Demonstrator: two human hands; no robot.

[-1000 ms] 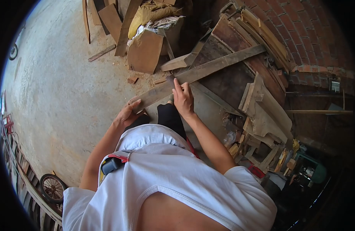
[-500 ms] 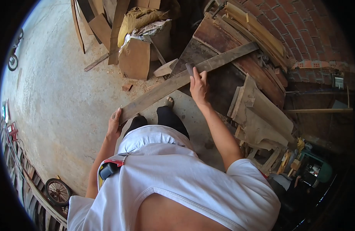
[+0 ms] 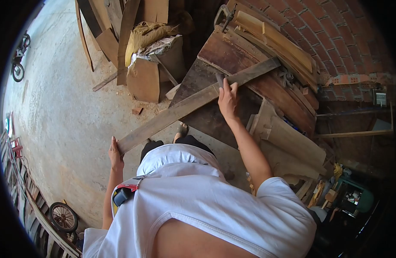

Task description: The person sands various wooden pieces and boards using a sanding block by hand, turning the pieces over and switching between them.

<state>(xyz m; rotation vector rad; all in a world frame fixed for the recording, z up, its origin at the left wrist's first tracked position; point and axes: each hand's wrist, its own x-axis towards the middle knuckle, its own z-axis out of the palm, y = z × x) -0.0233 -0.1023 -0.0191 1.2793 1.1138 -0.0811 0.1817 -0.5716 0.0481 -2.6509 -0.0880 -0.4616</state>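
A long weathered wooden plank [image 3: 181, 109] runs diagonally from lower left to upper right, its far end resting over a dark workbench top [image 3: 232, 56]. My left hand [image 3: 115, 155] grips the plank's near end. My right hand [image 3: 228, 98] is closed on the plank near its middle, and a small dark object sticks up above its fingers. What that object is I cannot tell. My white shirt fills the lower middle of the view.
Stacked boards [image 3: 275, 38] lie against a brick wall [image 3: 344, 38] at upper right. A cardboard box with sacks [image 3: 150, 64] and leaning planks stand at the top. Offcut boards [image 3: 288, 137] pile up on the right. A wheel [image 3: 62, 217] sits lower left on the concrete floor [image 3: 60, 107].
Both hands spread apart along the plank: the left slid down to its near end, the right moved up toward the bench. The plank shifted further over the workbench.
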